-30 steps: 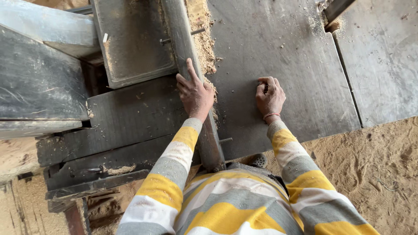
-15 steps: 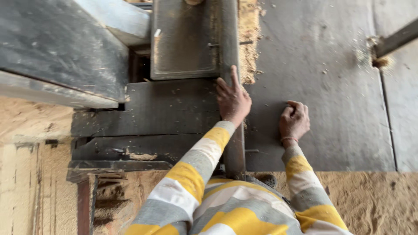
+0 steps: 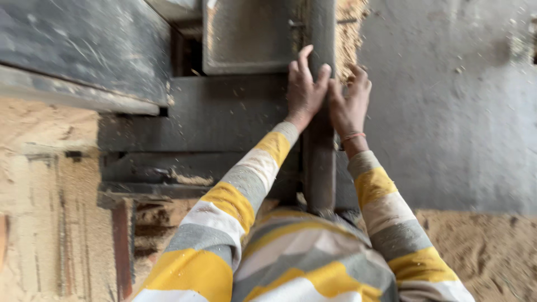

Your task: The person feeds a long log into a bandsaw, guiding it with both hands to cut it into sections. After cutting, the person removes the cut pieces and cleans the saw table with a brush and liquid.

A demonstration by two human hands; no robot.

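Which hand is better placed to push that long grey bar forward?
Probably the left hand: it lies flat along the grey bar, fingers pointing ahead. The right hand only rests against its side, beside the sawdust.

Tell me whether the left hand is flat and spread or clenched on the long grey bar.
Flat and spread. The left hand lies palm-down with fingers extended along the long grey bar, no fist; the right hand rests beside it.

Whole frame motion-blurred. Long grey bar (image 3: 320, 162) runs 12 to 6 o'clock, top cut by frame edge, middle hidden under left hand (image 3: 305, 89) and right hand (image 3: 349, 100). Palms face down, grip unreadable. Grey plate (image 3: 251, 36) at 12 o'clock cropped above. Sawdust pile (image 3: 349, 31) cropped at top. Desk (image 3: 447, 112) runs off frame at 3 o'clock.
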